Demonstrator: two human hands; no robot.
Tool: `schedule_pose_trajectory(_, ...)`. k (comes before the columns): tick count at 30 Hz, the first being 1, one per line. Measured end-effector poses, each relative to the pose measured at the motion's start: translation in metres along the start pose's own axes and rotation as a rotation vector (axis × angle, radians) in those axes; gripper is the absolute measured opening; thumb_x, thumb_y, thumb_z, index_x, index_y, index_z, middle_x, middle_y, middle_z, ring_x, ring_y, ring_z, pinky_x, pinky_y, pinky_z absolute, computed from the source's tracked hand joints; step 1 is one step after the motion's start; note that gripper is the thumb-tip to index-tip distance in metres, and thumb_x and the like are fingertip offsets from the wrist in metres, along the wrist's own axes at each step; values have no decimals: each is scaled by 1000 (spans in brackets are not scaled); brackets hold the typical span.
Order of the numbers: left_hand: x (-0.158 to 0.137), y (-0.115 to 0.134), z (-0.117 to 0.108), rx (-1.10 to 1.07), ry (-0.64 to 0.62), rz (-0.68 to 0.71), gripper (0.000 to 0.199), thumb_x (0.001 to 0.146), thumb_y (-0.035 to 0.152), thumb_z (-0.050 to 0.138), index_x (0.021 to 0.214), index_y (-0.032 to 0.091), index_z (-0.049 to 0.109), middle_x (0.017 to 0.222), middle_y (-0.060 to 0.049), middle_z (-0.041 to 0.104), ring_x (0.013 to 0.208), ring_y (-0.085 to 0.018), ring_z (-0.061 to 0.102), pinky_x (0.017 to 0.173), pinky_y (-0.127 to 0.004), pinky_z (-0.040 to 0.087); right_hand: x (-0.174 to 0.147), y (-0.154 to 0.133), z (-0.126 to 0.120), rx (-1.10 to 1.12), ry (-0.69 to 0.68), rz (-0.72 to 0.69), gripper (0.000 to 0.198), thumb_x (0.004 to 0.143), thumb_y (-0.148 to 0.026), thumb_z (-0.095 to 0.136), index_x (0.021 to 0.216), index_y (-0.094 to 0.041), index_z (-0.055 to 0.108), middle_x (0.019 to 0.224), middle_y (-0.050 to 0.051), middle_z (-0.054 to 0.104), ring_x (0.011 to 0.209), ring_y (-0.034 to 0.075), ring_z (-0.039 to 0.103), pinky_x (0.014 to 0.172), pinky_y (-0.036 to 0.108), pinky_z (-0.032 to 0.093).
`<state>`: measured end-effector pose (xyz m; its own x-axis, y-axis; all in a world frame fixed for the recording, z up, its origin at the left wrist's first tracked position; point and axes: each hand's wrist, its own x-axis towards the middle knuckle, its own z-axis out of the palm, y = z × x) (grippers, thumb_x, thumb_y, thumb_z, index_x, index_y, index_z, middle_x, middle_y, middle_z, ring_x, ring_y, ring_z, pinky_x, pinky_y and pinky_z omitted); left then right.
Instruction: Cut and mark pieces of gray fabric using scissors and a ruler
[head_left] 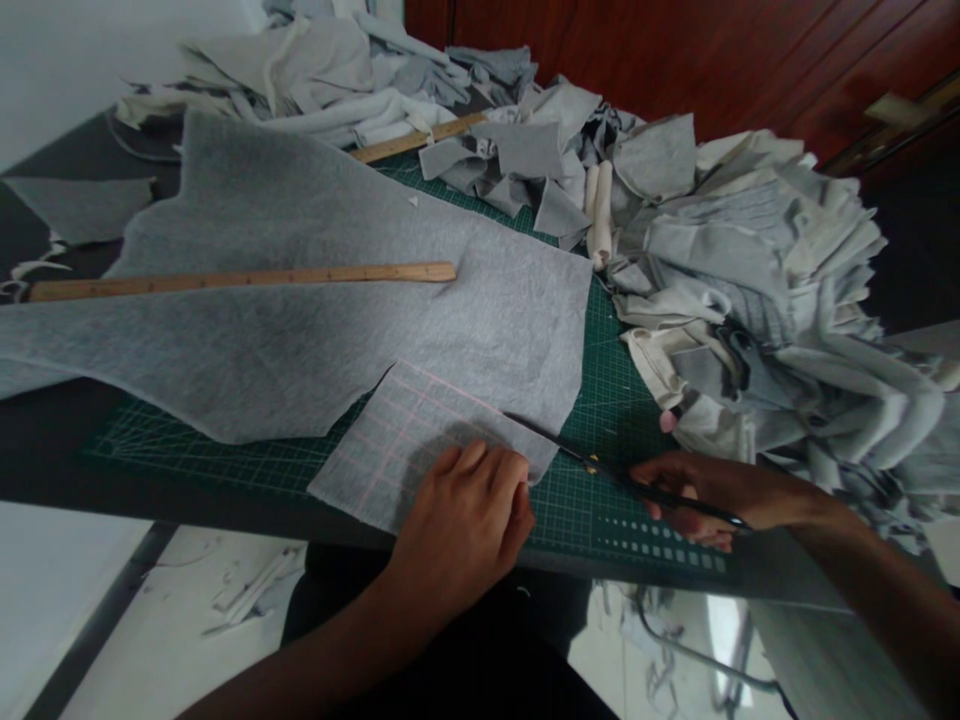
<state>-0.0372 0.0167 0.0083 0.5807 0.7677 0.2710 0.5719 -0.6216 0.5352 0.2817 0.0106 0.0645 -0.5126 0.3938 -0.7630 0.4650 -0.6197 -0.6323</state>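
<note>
My right hand (701, 490) is closed around the handles of black scissors (571, 453). Their blades point left and lie along the line between a pink-lined grey fabric piece (397, 440) and a larger grey fabric sheet (510, 320). With curled fingers, my left hand (465, 520) presses and holds the pink-lined piece near its front right part. That piece carries a grid of pink marks, and a gap separates its left corner from the big sheet. A wooden ruler (247, 281) lies across the sheet. Beneath everything is a green cutting mat (611, 385).
A tall heap of grey and cream fabric (757, 240) covers the right side. More folded cloth (300, 70) and grey scraps (517, 150) lie along the back, beside a second wooden ruler (420, 137). The dark table edge (225, 510) runs close to my body.
</note>
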Motion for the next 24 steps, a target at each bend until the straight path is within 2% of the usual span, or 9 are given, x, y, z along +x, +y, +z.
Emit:
schedule_pose_trajectory(3, 0, 0, 0, -23, -10, -7, 9, 97, 14, 52, 90, 19, 55, 79, -1, 63, 78, -23, 59, 73, -39, 43, 3, 14, -8, 97, -110, -10, 50, 85, -61, 80, 94, -19, 56, 61, -10, 46, 45, 5, 37, 45, 17, 39)
schedule_pose_trajectory(6, 0, 0, -2, -62, -9, -8, 10, 98, 14, 51, 91, 19, 55, 79, -1, 63, 78, -23, 59, 72, -39, 42, 6, 17, -10, 111, -154, -32, 55, 85, -67, 78, 98, -18, 55, 65, -9, 46, 51, 5, 39, 48, 17, 39)
schedule_pose_trajectory(10, 0, -1, -5, -158, -5, -20, 8, 96, 14, 52, 91, 19, 54, 81, -1, 63, 77, -22, 59, 73, -38, 42, 9, -1, -4, 32, -106, -30, 59, 81, -69, 80, 96, -18, 55, 70, -8, 46, 56, 6, 42, 51, 16, 40)
schedule_pose_trajectory(15, -1, -2, -7, -266, 12, -37, 7, 96, 14, 53, 91, 19, 55, 80, -1, 63, 76, -20, 59, 73, -37, 42, 18, -20, 2, -8, -97, -20, 57, 81, -67, 80, 98, -19, 55, 71, -8, 49, 52, 4, 43, 49, 17, 42)
schedule_pose_trajectory(19, -2, -1, -6, -325, 15, -43, 6, 96, 15, 53, 92, 19, 55, 81, -1, 63, 76, -20, 59, 73, -37, 42, 23, -25, 4, -43, -93, -1, 50, 88, -64, 74, 96, -18, 54, 68, -8, 46, 51, 4, 42, 49, 16, 44)
schedule_pose_trajectory(24, -2, 6, -7, -394, 2, -72, 7, 96, 13, 52, 93, 19, 54, 81, -1, 63, 75, -19, 59, 72, -36, 43, 26, -25, 4, -83, -72, -3, 54, 85, -67, 75, 97, -19, 54, 68, -8, 47, 51, 5, 43, 49, 17, 46)
